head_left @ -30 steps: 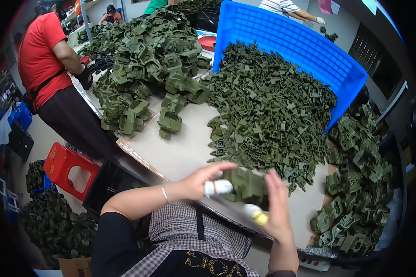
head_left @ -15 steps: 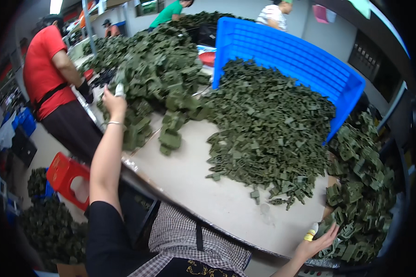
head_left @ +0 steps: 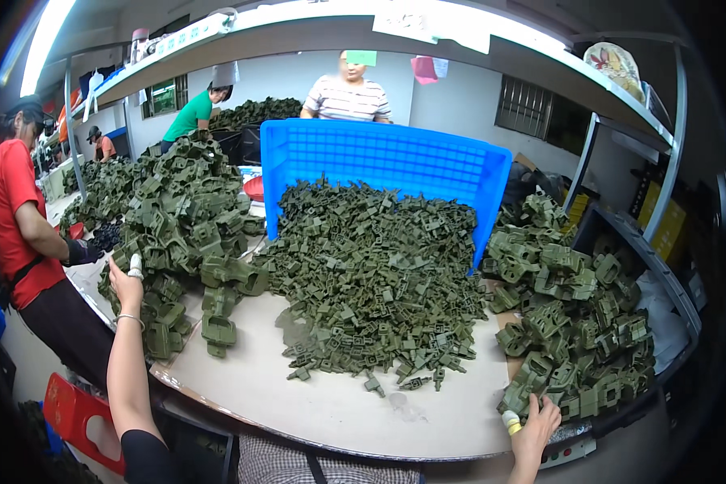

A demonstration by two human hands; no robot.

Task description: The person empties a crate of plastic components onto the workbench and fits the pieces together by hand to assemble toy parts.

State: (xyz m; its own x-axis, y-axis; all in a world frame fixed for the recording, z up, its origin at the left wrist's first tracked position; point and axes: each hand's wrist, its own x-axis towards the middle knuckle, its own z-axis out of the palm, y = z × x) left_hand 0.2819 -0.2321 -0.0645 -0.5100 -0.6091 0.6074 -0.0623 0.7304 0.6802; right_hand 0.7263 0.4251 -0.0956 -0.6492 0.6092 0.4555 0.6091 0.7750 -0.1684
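Observation:
My left hand (head_left: 127,284), with a white cover on one finger, reaches to the near edge of the left heap of larger olive-green plastic parts (head_left: 181,198). Its fingers are stretched and apart, and I see nothing held in them. At the right, my right hand (head_left: 534,427) has its fingertips against the near edge of another heap of green parts (head_left: 585,323). Its thumb, wrapped in white and yellow, stands apart from the fingers. Between my hands, a mound of small green plastic pieces (head_left: 379,274) spreads over the pale tabletop (head_left: 331,411).
A blue plastic crate (head_left: 387,149) stands on its side behind the mound. Overhead runs a shelf (head_left: 298,32) on metal posts. A person in red (head_left: 16,210) works at the left near a red stool (head_left: 77,419). Two other people are farther back.
My view has tilted up and swung right, bringing the shelf into sight. My right hand now meets the right heap's near edge. My left hand stays by the left heap.

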